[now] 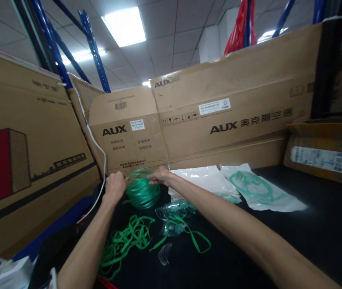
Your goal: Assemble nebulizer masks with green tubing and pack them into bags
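A coil of translucent green tubing point(143, 194) stands on the black tabletop, between my hands. My left hand point(116, 185) is closed at the coil's left edge, with its fingertips partly hidden. From the right, my right hand point(160, 176) reaches over the coil, its fingers pinched on a strand at the upper right. Nearer to me lies a tangled heap of flat green elastic straps point(131, 237). Beside it are clear plastic masks point(175, 210), a looped green strap point(199, 241) and a few thin clear strips point(164, 253).
White plastic pouches point(199, 180) lie behind the masks. Another pouch with green tubing point(259, 188) is at the right. Cardboard panels point(189, 140) wall the back, and a large carton point(38, 160) stands left. A white cable point(101, 160) hangs near my left hand.
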`<state>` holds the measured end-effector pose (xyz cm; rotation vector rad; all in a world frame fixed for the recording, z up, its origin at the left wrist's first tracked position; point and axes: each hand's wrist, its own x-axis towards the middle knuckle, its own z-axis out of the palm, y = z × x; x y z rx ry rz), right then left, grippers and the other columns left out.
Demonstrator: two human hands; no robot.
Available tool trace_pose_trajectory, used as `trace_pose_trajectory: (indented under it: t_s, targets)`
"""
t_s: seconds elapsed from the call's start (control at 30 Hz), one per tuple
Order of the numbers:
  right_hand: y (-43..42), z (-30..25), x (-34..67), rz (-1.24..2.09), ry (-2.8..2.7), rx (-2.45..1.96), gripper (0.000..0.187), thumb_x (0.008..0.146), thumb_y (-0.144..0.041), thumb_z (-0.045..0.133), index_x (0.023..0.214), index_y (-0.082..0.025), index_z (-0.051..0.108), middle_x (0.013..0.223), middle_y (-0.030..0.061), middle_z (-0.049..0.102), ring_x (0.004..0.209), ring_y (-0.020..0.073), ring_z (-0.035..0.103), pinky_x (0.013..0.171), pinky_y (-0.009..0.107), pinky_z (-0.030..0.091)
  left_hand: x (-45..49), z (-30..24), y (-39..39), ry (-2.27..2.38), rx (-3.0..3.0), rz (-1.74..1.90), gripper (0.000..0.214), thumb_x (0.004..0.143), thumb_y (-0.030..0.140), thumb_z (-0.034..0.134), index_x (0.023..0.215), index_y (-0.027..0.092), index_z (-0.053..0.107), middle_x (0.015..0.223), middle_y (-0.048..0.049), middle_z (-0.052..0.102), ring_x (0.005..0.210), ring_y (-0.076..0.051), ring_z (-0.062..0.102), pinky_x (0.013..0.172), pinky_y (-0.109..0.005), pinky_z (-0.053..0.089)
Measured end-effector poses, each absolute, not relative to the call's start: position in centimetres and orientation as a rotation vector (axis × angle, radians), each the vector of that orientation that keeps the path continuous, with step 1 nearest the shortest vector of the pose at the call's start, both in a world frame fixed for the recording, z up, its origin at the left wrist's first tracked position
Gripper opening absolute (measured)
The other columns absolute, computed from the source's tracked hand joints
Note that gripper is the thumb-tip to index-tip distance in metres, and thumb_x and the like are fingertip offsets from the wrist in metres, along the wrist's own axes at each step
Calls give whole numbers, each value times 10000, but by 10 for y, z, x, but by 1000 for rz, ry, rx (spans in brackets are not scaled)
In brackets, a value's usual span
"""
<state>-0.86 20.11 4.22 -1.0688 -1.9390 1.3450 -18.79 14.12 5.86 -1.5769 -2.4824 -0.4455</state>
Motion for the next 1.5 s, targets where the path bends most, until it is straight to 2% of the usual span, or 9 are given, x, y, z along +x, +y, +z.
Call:
trace_pose_trajectory:
  t_s: [0.27, 0.43, 0.57, 0.7, 0.8, 1.0, 1.13, 1.27, 1.5]
  targets:
    - [190, 44, 33, 818, -2102, -985, 316, 987, -347, 644, 1257, -183, 632, 1290, 92, 641, 1089, 259, 661, 912, 455, 575, -175, 58, 132, -2504, -1638, -414, 350, 988, 423, 621, 1215, 159, 650, 1220, -100, 679, 1084, -251, 673, 943, -480, 551]
    - [126, 36, 85, 534, -2357, -679, 210, 1028, -279, 560, 1090, -155, 718, 1089, 82, 723, 1016, 222, 679, 965, 426, 525, -139, 81, 86, -2355, -1742, -571, 526, 1018, 535, 456, 1339, 163, 645, 1295, -199, 695, 1252, -380, 618, 1060, -524, 449]
    - [72, 17, 118, 321, -2543, -538, 181, 979, -274, 638, 1073, -159, 742, 1094, 129, 714, 1075, 278, 655, 985, 425, 503, -98, 79, 36, -2178, -2056, -641, 472, 994, 609, 435, 1232, 328, 730, 1236, -10, 761, 1202, -281, 672, 1018, -351, 493]
    - [53, -10, 129, 163, -2613, -539, 186, 961, -155, 615, 1110, -95, 707, 1161, 196, 674, 1152, 360, 601, 1045, 554, 452, -78, 56, 4, -2070, -2309, -682, 395, 994, 550, 482, 1127, 319, 773, 1197, -5, 776, 1161, -298, 694, 1002, -387, 503]
    - [56, -19, 132, 162, -2599, -576, 193, 960, -77, 549, 1078, -111, 697, 1155, 175, 671, 1109, 332, 610, 1019, 531, 475, -80, 41, -3, -2021, -2402, -696, 354, 995, 492, 513, 1134, 292, 770, 1195, -17, 776, 1172, -304, 687, 1024, -408, 491]
    - [54, 2, 154, 375, -2376, -742, 108, 990, -201, 582, 940, -164, 670, 1033, 99, 687, 1036, 264, 617, 958, 416, 483, -77, 38, -11, -1692, -2569, -1030, 266, 1012, 433, 541, 1117, 305, 750, 1172, 8, 762, 1104, -221, 696, 986, -328, 512]
    - [42, 13, 176, 969, -2058, -764, 322, 1024, -387, 539, 811, -163, 629, 803, 21, 624, 779, 168, 596, 717, 276, 495, -63, 39, -21, -1439, -2634, -1162, 229, 983, 390, 626, 1195, 360, 706, 1266, 24, 706, 1179, -187, 652, 1040, -303, 498]
    - [33, 5, 185, 1755, -1391, -621, 401, 865, -521, 741, 765, -155, 612, 752, -15, 571, 668, 105, 543, 636, 224, 514, -53, 30, -21, -1306, -2738, -1066, 445, 907, 351, 739, 1329, 418, 614, 1416, 23, 611, 1308, -206, 572, 1121, -356, 465]
    - [32, -7, 172, 1933, -1285, -657, 472, 694, -549, 853, 804, -136, 652, 678, 4, 626, 524, 121, 597, 455, 244, 552, -38, 17, -11, -1360, -2884, -1068, 599, 818, 359, 829, 1353, 425, 567, 1368, 30, 640, 1265, -210, 606, 1091, -350, 493]
